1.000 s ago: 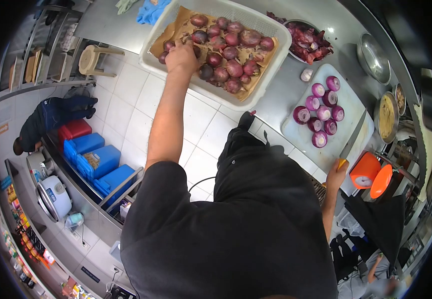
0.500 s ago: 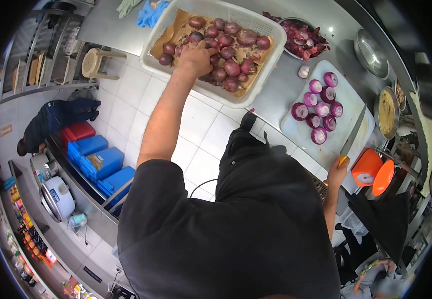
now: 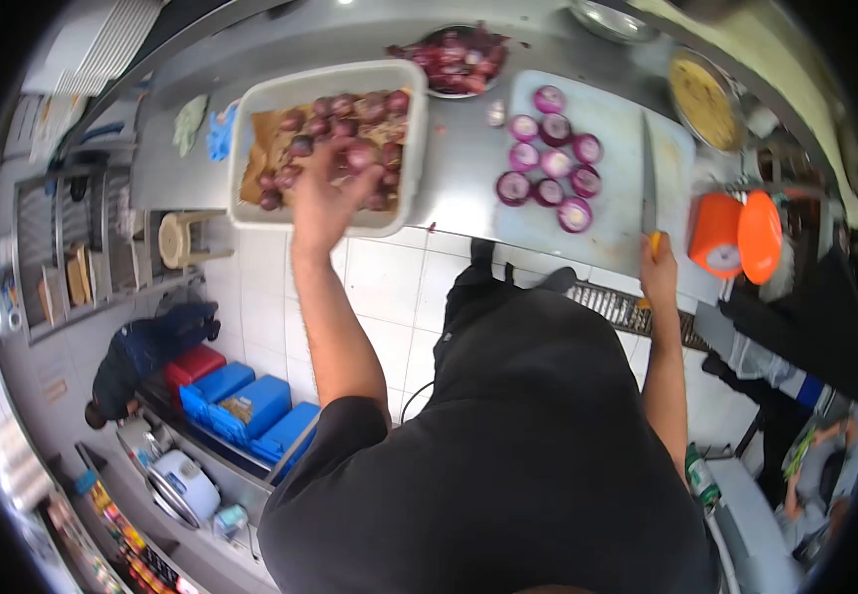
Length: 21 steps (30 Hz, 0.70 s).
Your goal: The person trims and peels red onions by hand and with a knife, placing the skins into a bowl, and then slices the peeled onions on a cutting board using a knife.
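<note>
My left hand (image 3: 322,203) is over the front of a white plastic basket (image 3: 415,148), thumb and fingers apart around a red onion (image 3: 361,154) that appears to rest among the others. Brown paper lines the basket under several unpeeled red onions. My right hand (image 3: 659,269) grips the yellow handle of a knife (image 3: 650,183). Its blade lies along the right side of a white cutting board (image 3: 612,109), pointing away from me. Left of the blade, several peeled purple onions (image 3: 555,162) with cut faces up are grouped on the board.
A bowl of onion skins (image 3: 464,61) and a small pale bulb (image 3: 495,113) lie between basket and board. An orange scale (image 3: 716,236) is right of the board, a pan of yellow food (image 3: 704,99) behind it. Other people are at far left (image 3: 142,356) and lower right (image 3: 825,475).
The camera view has turned, so the basket and board appear lower and more level. My left hand has opened wider and shifted toward the basket's right part. My right hand still holds the knife.
</note>
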Tool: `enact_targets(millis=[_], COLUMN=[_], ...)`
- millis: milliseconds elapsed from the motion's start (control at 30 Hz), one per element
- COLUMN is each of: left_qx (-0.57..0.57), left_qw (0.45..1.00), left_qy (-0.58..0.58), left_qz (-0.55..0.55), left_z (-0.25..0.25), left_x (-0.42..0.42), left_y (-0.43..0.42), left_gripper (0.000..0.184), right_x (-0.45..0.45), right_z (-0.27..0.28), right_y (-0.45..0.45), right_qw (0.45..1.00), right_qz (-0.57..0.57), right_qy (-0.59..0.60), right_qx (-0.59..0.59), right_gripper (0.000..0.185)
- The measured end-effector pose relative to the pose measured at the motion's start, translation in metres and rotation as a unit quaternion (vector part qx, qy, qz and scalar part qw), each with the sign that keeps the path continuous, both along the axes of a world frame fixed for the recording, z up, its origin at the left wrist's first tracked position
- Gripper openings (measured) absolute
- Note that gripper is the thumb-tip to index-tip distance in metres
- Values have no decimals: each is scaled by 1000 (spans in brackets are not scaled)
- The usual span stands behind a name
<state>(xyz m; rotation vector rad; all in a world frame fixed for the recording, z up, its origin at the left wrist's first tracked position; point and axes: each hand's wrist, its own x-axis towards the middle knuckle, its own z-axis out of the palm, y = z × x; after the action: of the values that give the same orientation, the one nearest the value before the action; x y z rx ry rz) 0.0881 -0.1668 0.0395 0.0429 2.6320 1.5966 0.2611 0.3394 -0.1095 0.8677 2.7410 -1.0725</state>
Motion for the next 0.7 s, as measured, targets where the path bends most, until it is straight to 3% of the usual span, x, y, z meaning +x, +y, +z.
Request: enact_targets(millis=[33, 100, 167, 233, 300, 433, 700], left_qx=[87, 68, 105, 81, -49, -234, -258], left_qw=[995, 984, 962, 948, 931, 881, 886], left_qy=[-20, 28, -1, 51, 80, 162, 103], left_qz=[-35, -163, -252, -304, -352, -378, -372], left_z=[-4, -27, -44, -77, -85, -119, -109], left_x=[6, 18, 39, 56, 69, 71, 72], left_y=[34, 110, 192, 263, 317, 364, 373], left_gripper=[51, 56, 52, 56, 55, 54, 59], right_x=[1, 2, 13, 22, 31, 59, 89], right_z=[-2, 7, 0, 8, 32, 58, 91], right_y=[2, 4, 12, 11, 5, -3, -5], right_qw=[1000, 999, 995, 999, 1000, 999, 1000], right_qz=[-12, -17, -36, -6, -19, -27, 7], right_qy=[2, 4, 16, 41, 4, -22, -2], right_qx=[-16, -51, -87, -18, -24, -17, 9], right_gripper=[34, 33, 32, 33, 32, 29, 22])
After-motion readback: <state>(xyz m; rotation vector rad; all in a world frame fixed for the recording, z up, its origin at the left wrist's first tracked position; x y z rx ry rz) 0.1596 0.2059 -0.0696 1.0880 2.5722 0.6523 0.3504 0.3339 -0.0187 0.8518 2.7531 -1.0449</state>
